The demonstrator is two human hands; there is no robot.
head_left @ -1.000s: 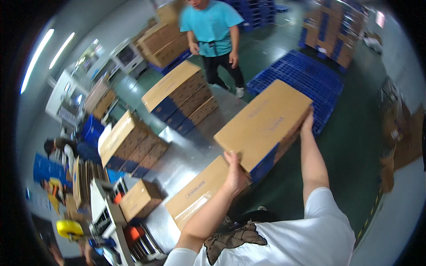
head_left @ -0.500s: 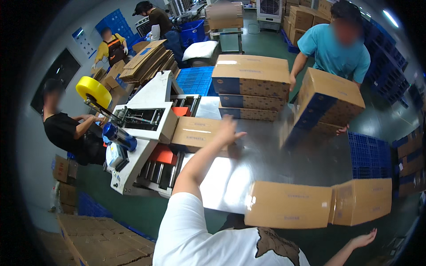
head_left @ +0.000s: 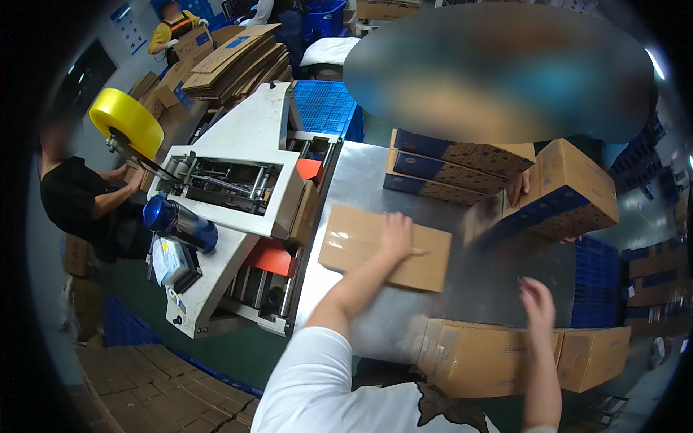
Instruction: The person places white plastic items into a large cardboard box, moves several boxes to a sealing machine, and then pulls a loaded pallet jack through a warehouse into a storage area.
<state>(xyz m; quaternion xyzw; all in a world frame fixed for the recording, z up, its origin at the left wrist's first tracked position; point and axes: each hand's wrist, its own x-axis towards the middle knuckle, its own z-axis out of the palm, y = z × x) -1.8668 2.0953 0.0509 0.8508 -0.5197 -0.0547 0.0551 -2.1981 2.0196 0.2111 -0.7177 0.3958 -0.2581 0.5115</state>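
My left hand [head_left: 395,239] lies on top of a brown carton [head_left: 346,238] on the metal table, fingers spread and thumb out to the side. The carton has left the rollers of the white taping machine [head_left: 238,148] and sits just right of them. My right hand [head_left: 536,304] hangs in the air over two cartons at the near edge, a larger one [head_left: 469,357] and another [head_left: 595,353] beside it. Its fingers are slightly bent, with nothing in them. Another carton [head_left: 303,214] shows partly inside the machine.
A stack of cartons [head_left: 447,173] stands at the table's far side. Beside it, a co-worker's hand [head_left: 520,186] rests by a tilted carton [head_left: 570,189]. The machine carries a yellow tape roll [head_left: 126,123] and a blue bottle [head_left: 180,224]. Flattened cardboard [head_left: 234,65] lies behind.
The carton has slid out of the machine to the right under my left hand. My right hand has risen and come inward over the near cartons. The view has turned lower.
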